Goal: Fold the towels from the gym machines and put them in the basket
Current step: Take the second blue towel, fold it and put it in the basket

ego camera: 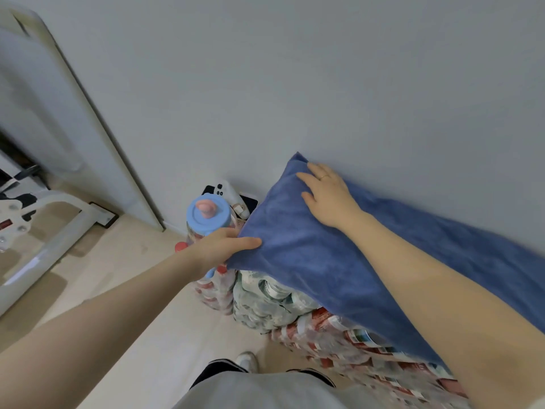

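A blue towel [309, 261] lies spread over stacked packs of water bottles [265, 302] against the grey wall. My left hand [221, 246] pinches the towel's near left corner, thumb on top of the cloth. Flat on the towel's far corner by the wall rests my right hand [327, 196], fingers straight and a ring on one finger. The towel runs on to the right under my right forearm. No basket is in view.
A clear jar with a light blue lid [208, 215] stands left of the towel, with a white device [233, 193] behind it. A white gym machine frame [44, 231] stands at the left on the beige floor. My foot [246, 361] is below.
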{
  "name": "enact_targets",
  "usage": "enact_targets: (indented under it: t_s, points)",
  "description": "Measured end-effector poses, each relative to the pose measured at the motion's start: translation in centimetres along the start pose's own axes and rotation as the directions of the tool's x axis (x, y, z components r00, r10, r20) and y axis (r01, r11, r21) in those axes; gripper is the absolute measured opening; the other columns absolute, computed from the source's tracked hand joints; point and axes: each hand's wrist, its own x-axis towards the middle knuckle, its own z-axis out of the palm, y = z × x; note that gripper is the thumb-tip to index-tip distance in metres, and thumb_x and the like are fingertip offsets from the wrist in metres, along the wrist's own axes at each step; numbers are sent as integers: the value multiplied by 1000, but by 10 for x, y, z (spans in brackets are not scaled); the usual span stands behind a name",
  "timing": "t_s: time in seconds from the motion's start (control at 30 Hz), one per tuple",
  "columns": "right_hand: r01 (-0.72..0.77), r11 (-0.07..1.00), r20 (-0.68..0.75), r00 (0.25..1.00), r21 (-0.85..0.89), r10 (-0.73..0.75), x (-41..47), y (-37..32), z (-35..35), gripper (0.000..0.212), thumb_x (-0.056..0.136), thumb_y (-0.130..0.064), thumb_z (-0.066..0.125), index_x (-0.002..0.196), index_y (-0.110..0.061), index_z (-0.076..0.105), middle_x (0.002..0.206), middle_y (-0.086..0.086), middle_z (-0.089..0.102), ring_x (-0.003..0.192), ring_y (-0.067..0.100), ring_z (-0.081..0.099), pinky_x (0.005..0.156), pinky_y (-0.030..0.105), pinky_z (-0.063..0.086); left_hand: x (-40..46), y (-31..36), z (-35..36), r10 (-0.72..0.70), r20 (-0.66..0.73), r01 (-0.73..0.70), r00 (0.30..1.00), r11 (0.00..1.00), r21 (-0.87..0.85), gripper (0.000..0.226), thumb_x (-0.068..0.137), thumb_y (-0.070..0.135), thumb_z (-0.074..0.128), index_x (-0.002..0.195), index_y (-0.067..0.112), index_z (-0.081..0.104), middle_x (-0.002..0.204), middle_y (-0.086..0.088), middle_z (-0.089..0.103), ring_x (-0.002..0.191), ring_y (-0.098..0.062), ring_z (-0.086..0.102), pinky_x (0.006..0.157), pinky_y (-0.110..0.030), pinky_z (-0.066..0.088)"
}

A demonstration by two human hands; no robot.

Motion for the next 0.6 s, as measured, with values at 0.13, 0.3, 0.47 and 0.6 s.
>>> enact_targets:
  t_s: [0.13, 0.3, 0.47, 0.6]
  points:
    - [-85, 991, -82, 992, 105, 93, -20, 18, -5, 44, 96, -23, 41, 138, -11, 39, 152, 11, 27, 140, 26, 23, 114, 35, 19, -15, 12, 8, 122, -38, -117, 992, 987, 113, 37, 64, 27, 60, 95, 8, 57, 78, -1, 53, 70, -14, 47, 60, -23, 37]
    - [-64, 992, -143, 987, 108, 79, -49, 32, -17, 48, 95, -13, 39, 142, -12, 32, 151, 10, 29, 140, 25, 23, 115, 36, 16, -28, 44, 51, 451, 68, -453, 890, 891, 15, 25, 83, 4, 57, 102, 18, 64, 95, -2, 66, 90, -7, 60, 81, -19, 50]
    - [-209, 961, -238, 939, 179, 249, -100, 65, -31, 56, 95, -17, 41, 146, -13, 19, 148, 8, 33, 142, 24, 19, 117, 45, 2, -32, 76, 128, 611, 75, -611, 788, 791, -34, 28, 88, 3, 55, 100, 26, 63, 96, 13, 66, 92, 3, 60, 85, -15, 48]
    - [-307, 870, -259, 869, 386, 422, -163, 118, -38, 52, 94, -15, 45, 143, -11, 27, 144, 9, 41, 133, 27, 36, 112, 43, 23, -30, 97, 198, 667, 70, -664, 741, 745, -64, 26, 87, 5, 58, 90, 30, 62, 88, 20, 62, 77, 16, 56, 74, -4, 44]
